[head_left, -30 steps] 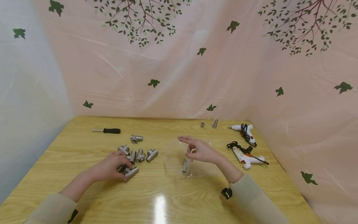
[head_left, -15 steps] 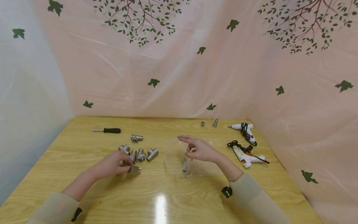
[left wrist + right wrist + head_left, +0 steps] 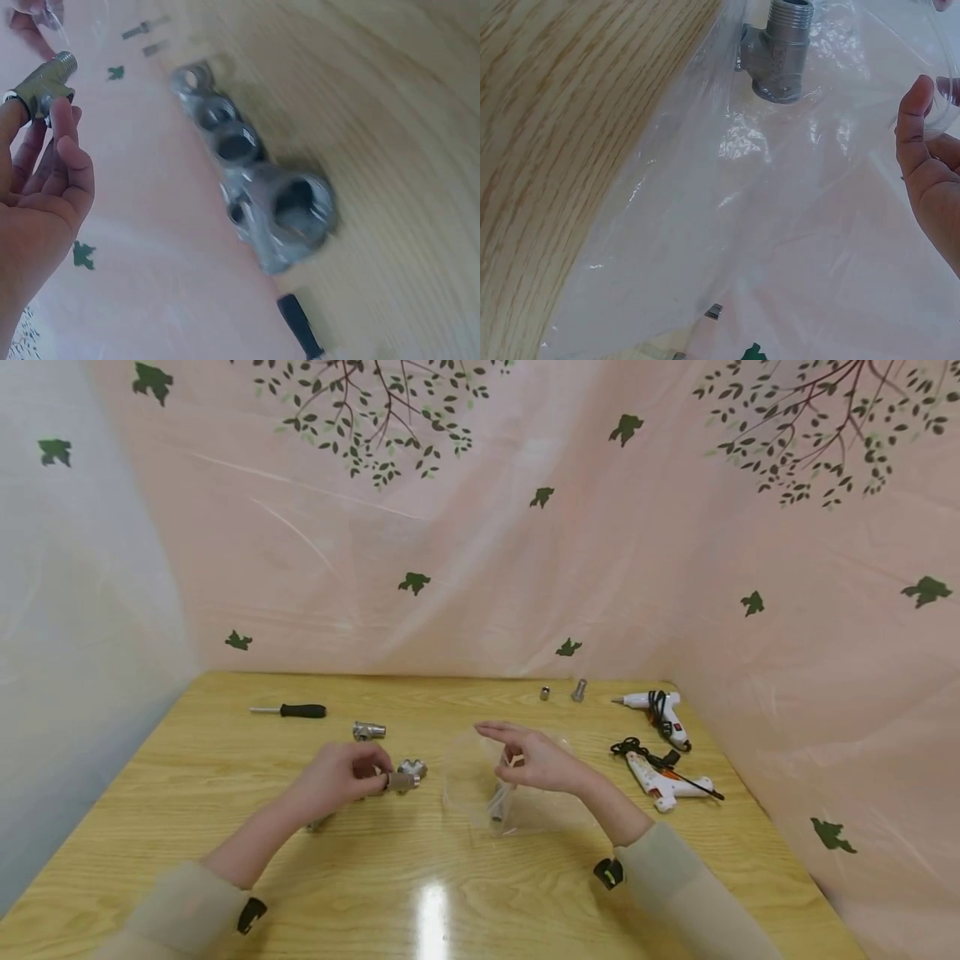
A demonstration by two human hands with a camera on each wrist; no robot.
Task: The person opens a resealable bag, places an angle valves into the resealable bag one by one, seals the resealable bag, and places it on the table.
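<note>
My left hand (image 3: pixel 339 779) holds a silver metal tee pipe fitting (image 3: pixel 402 782) above the table, its threaded end pointing right; in the left wrist view the tee (image 3: pixel 43 88) sits between thumb and fingers. To the right, my right hand (image 3: pixel 546 764) pinches the edge of a clear plastic bag (image 3: pixel 667 255), thumb against finger. Inside that bag is another tee fitting (image 3: pixel 781 56) with a threaded end. Several more fittings (image 3: pixel 296 206) lie in a cluster on the table, mostly hidden behind the left hand in the head view.
A black-handled screwdriver (image 3: pixel 302 711) lies at the back left. Two small metal parts, a short one (image 3: pixel 544 693) and a longer one (image 3: pixel 579 690), stand at the back. Along the right side lie two white glue guns, one farther (image 3: pixel 660 714) and one nearer (image 3: pixel 666 782), with black cords.
My left hand has picked up a tee fitting from the front of the cluster and carried it up and right toward the bag. The right hand and bag have stayed in place.
</note>
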